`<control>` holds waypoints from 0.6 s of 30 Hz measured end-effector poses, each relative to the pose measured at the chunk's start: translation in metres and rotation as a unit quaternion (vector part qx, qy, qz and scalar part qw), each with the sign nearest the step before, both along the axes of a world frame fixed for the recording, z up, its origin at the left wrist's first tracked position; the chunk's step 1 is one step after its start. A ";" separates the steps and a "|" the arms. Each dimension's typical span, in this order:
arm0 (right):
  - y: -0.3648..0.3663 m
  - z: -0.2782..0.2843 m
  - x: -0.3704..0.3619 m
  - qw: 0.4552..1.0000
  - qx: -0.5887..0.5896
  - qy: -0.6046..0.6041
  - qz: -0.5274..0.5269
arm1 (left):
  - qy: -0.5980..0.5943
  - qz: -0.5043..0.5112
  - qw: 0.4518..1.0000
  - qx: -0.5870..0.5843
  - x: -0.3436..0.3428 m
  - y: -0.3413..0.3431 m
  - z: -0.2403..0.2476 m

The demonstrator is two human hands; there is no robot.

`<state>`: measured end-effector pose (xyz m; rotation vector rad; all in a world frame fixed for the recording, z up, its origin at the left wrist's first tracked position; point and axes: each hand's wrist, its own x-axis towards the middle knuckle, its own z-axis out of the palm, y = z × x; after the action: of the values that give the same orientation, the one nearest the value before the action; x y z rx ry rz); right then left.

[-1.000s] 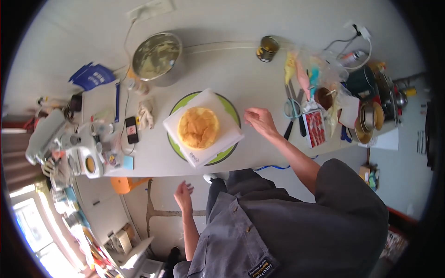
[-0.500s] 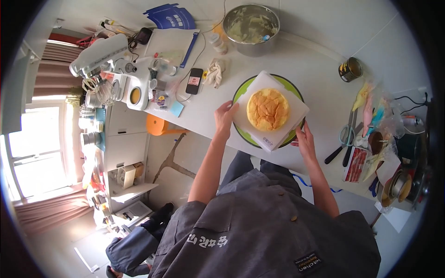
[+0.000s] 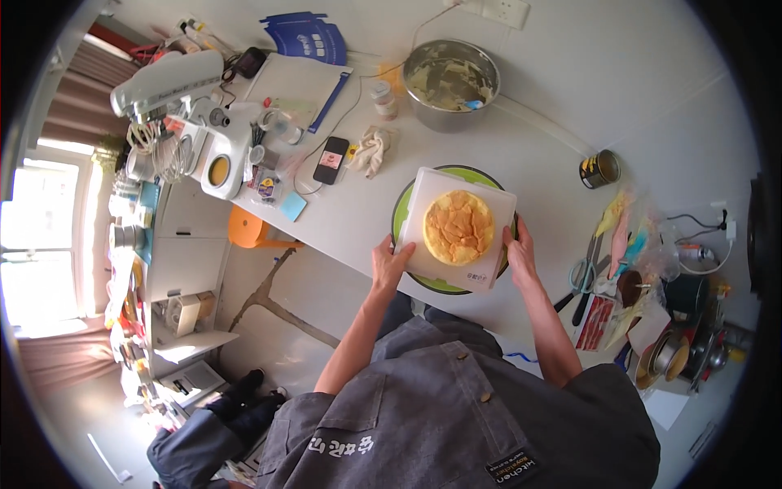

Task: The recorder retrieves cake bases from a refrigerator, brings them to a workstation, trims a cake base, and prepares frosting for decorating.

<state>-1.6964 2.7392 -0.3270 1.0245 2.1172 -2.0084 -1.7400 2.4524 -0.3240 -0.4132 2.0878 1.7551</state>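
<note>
A round golden sponge cake (image 3: pixel 459 228) with a cracked brown top sits on a square white cake board (image 3: pixel 423 197). Beneath the board is a round green turntable (image 3: pixel 401 213) with a dark rim, near the table's front edge. My left hand (image 3: pixel 392 265) pinches the board's left side near its front corner, thumb on top and fingers partly hidden below. On the opposite side, my right hand (image 3: pixel 521 254) holds the board's right edge, its fingers beside the turntable's rim. Both hands are closed on the board, and neither touches the cake.
Behind the cake stands a metal mixing bowl (image 3: pixel 450 85) with cream smears. A cloth (image 3: pixel 372 152), a phone (image 3: pixel 331 160) and a stand mixer (image 3: pixel 167 85) are to the left. On the right are an open can (image 3: pixel 600 169), scissors (image 3: pixel 582 275), piping bags and pans (image 3: pixel 670 355).
The board with the cake has turned on the turntable, from a diamond position to a nearly square one. Both hands have shifted their hold along its sides. The whole view has also shifted.
</note>
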 end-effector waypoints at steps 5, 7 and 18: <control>-0.013 -0.001 -0.009 0.999 0.001 0.034 0.014 | 0.012 0.007 1.000 -0.009 0.001 -0.017 -0.005; -0.006 -0.011 -0.008 0.998 0.046 0.035 0.018 | 0.006 0.001 1.000 -0.027 0.004 -0.012 0.003; 0.061 0.037 -0.109 0.994 0.089 0.065 -0.008 | -0.058 0.127 0.989 0.048 0.070 -0.134 -0.049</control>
<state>-1.8056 2.8006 -0.2896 0.9603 2.4003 -1.9720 -1.6696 2.3180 -0.3729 -0.7628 1.9315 1.9122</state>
